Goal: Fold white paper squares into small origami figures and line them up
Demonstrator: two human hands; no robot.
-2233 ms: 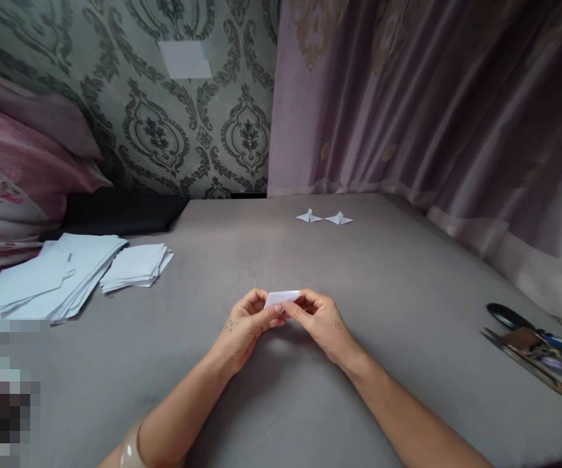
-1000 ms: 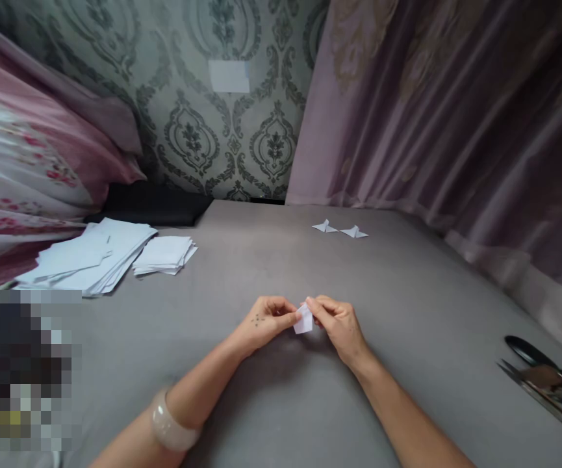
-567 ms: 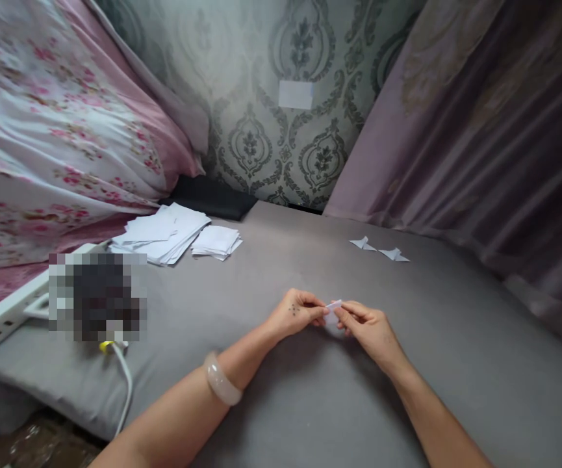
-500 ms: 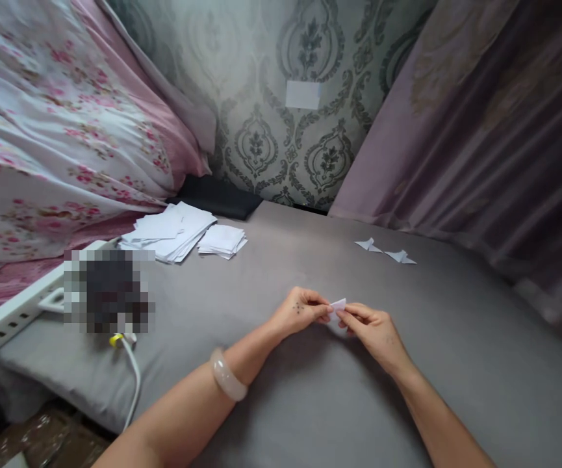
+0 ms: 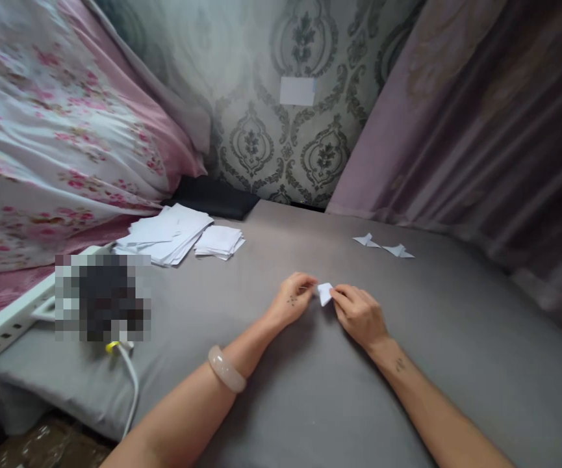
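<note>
A small folded piece of white paper [image 5: 325, 294] is held above the grey bedding, between my two hands. My right hand [image 5: 360, 314] pinches its right side with thumb and fingertips. My left hand [image 5: 294, 299], with a pale bangle on its forearm, is just left of the paper. Its fingers are curled but apart, and their tips are slightly blurred beside the paper's edge. Farther back on the right lie two folded white paper pieces, one [image 5: 366, 240] beside the other [image 5: 398, 251], each with a raised point.
Large white sheets [image 5: 164, 234] lie stacked at the back left, next to a smaller stack of paper [image 5: 219, 242]. A black flat item [image 5: 217, 197] lies behind them. A white cable [image 5: 133, 383] runs from a pixelated dark object at left. Curtains hang on both sides.
The folded paper has turned, showing a broader face. My left fingers have loosened from it and drawn slightly left. My right hand has rolled over, still pinching the paper. The view has shifted slightly.
</note>
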